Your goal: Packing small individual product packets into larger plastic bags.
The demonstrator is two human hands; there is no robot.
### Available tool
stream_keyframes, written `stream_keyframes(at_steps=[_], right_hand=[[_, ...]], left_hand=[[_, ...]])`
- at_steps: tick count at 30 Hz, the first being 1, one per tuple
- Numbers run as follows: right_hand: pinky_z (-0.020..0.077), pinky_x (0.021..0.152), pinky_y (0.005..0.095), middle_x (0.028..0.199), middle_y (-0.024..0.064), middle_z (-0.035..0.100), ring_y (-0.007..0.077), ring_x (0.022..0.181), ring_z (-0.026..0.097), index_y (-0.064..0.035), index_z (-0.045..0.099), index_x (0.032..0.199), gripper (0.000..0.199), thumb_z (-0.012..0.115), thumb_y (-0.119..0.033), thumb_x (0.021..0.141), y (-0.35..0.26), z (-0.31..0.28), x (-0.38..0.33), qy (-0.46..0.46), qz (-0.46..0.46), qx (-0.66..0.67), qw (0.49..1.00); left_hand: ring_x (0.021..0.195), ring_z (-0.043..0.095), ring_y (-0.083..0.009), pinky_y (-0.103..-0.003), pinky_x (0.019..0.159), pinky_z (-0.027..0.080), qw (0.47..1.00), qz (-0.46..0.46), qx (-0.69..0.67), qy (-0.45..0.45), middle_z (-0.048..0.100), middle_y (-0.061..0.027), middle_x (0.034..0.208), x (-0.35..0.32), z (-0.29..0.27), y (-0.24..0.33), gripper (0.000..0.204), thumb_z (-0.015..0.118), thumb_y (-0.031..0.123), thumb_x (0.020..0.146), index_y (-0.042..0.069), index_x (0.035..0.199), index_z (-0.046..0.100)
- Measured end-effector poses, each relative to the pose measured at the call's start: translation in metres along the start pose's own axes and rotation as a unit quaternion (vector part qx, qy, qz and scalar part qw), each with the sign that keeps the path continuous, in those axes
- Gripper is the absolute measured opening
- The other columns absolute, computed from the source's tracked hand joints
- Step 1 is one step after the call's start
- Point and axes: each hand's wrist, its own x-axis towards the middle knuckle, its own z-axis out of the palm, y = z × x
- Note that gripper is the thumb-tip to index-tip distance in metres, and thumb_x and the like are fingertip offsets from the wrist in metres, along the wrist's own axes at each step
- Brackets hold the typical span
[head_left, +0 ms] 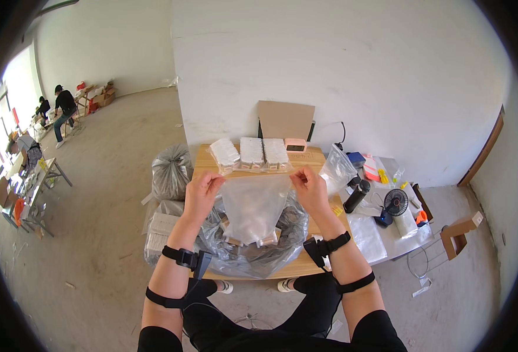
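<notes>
In the head view, the top corners of a thin, see-through plastic bag (pixel 256 202) are pinched in narrow grips by the left hand (pixel 202 193) and the right hand (pixel 310 191). It is held up over a big, shiny grey plastic bag (pixel 259 267) on a yellow-brown wooden table (pixel 314 157).

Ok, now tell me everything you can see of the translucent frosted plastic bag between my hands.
The translucent frosted plastic bag looks thin, creased and roughly rectangular, its top edge drawn taut. Your left hand pinches one top corner, your right hand the other. It hangs before a large grey plastic bag on the wooden table. Pale pieces show near its bottom; I cannot tell if inside.
</notes>
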Motion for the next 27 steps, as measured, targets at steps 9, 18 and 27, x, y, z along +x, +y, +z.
stream_keyframes(at_steps=[9,18,27], right_hand=[[0.0474,0.072,0.0426,0.082,0.0148,0.063,0.0329,0.080,0.061,-0.0046,0.060,0.092,0.020,0.066,-0.018,0.078,-0.049,0.026,-0.016,-0.044,-0.238,-0.035,0.970],[0.0490,0.066,0.0303,0.078,0.0111,0.066,0.0223,0.070,0.064,-0.0037,0.062,0.089,0.012,0.059,-0.014,0.085,-0.014,0.024,-0.021,-0.128,0.006,0.120,0.984],[0.0479,0.064,0.0230,0.069,0.0026,0.061,0.0100,0.066,0.060,0.0023,0.058,0.086,0.009,0.054,-0.005,0.089,0.033,-0.016,-0.026,-0.055,0.089,0.221,0.970]], left_hand=[[0.065,0.058,-0.0115,-0.025,0.062,0.046,0.994,-0.010,-0.048,-0.100,0.062,-0.0046,0.068,-0.008,0.036,0.015,0.010,0.061,0.009,0.086,0.001,0.085,0.056],[0.092,0.062,-0.0246,-0.034,0.080,0.048,0.944,-0.129,0.079,-0.294,0.062,-0.0140,0.099,-0.064,0.023,-0.020,0.059,0.075,0.029,0.073,0.006,0.119,0.046],[0.090,0.063,-0.0301,-0.031,0.081,0.047,0.929,-0.190,0.060,-0.313,0.066,-0.0166,0.093,-0.107,0.021,-0.042,0.032,0.067,0.023,0.079,0.004,0.105,0.064]])
